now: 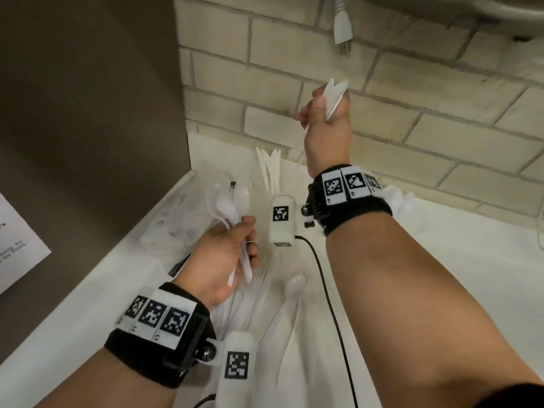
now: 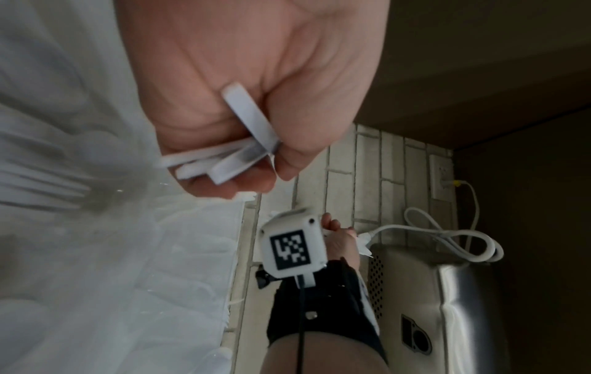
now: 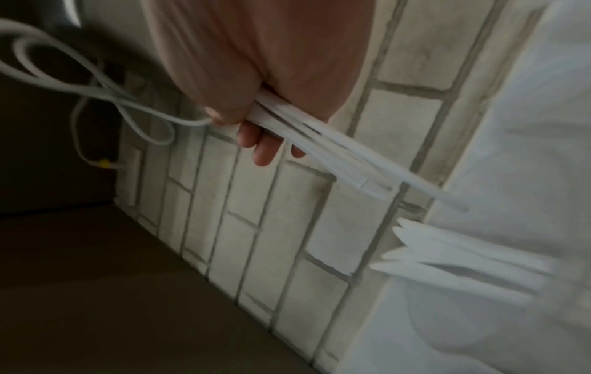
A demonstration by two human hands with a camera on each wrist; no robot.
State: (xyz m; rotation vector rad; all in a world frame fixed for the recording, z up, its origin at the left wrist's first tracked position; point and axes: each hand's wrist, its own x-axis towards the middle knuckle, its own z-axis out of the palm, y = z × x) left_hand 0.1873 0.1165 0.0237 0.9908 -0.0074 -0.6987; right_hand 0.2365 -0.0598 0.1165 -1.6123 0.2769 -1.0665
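Note:
My left hand (image 1: 235,251) grips a bundle of white plastic spoons (image 1: 232,201) low over the white counter (image 1: 471,260), bowls pointing away from me. In the left wrist view their flat handles (image 2: 236,151) stick out of my curled left hand (image 2: 255,101). My right hand (image 1: 321,110) is raised against the brick wall (image 1: 412,142) and grips a bundle of white plastic knives (image 1: 334,95), tips up. The right wrist view shows their handles (image 3: 336,151) fanning out below my right hand (image 3: 255,76).
More white knives (image 1: 269,166) lie fanned near the back corner, with forks (image 1: 259,278) and a loose spoon (image 1: 295,285) nearer me. A brown panel (image 1: 88,113) closes the left side. A white plug (image 1: 343,28) hangs above, under a steel appliance (image 2: 463,303).

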